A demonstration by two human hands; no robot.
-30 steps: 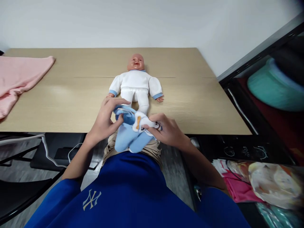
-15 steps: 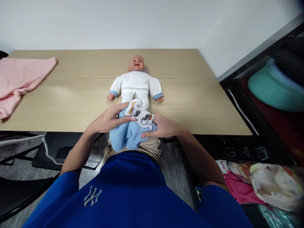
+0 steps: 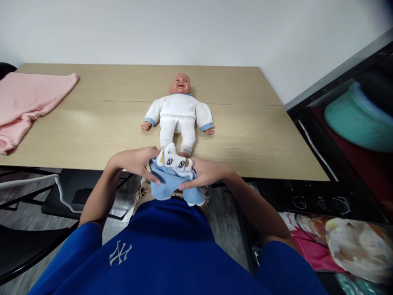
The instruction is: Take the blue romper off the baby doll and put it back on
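Both hands hold a small light-blue fleece baby garment [image 3: 168,182] at the table's front edge, near my lap. It has a white top edge with two embroidered eyes, and two rounded lobes hang below. My left hand [image 3: 141,163] grips its left side, thumb on the front. My right hand [image 3: 205,173] pinches the right side, thumb also in front. Just beyond, a baby doll [image 3: 178,105] lies face up with its legs towards me, in a white top with blue cuffs and white trousers. The garment partly hides its feet.
A pink cloth [image 3: 33,96] lies on the left of the wooden table [image 3: 251,139]. At right stands a black shelf unit with a teal basin [image 3: 359,116]. Bagged items [image 3: 353,246] sit below it. A black chair [image 3: 33,250] is at lower left.
My hands have lowered the garment slightly towards me and spread it, parting its two lobes. More of the doll's legs shows. The view has shifted a little.
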